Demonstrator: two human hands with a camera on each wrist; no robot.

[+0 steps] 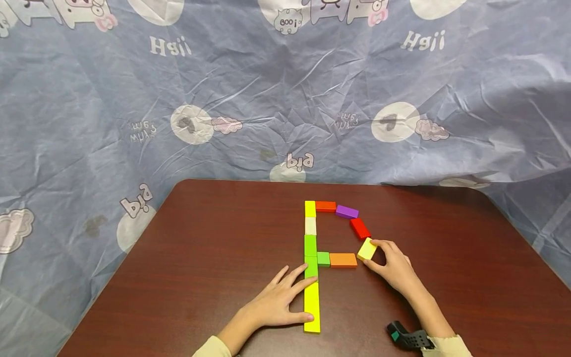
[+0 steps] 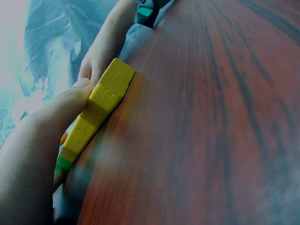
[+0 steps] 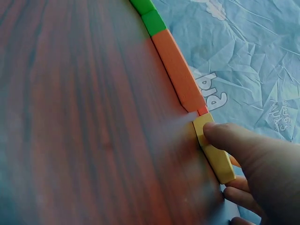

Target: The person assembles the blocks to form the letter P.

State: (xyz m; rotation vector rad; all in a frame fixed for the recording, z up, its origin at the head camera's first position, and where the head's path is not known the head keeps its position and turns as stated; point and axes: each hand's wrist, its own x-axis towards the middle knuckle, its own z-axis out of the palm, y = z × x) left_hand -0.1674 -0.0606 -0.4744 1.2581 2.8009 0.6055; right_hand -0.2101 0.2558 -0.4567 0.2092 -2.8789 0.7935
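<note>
Between thumb and fingers, my right hand (image 1: 397, 267) pinches a pale yellow block (image 1: 367, 249), set at a slant. Its upper end is close to a red block (image 1: 360, 228), its lower end close to an orange block (image 1: 343, 260). My left hand (image 1: 277, 301) is spread, with fingertips resting on a straight column of blocks: thumb on the long yellow part (image 1: 312, 302), other fingers around the lower green block (image 1: 311, 266). In the left wrist view, the thumb lies against the yellow part (image 2: 101, 103).
Above in the column are another green block (image 1: 310, 245), a cream block (image 1: 310, 226) and a yellow block (image 1: 310, 208). A red-orange block (image 1: 325, 207) and a purple block (image 1: 347, 211) curve right. A small green block (image 1: 323, 259) joins the orange one. Patterned cloth (image 1: 285, 99) hangs behind the table (image 1: 214, 238).
</note>
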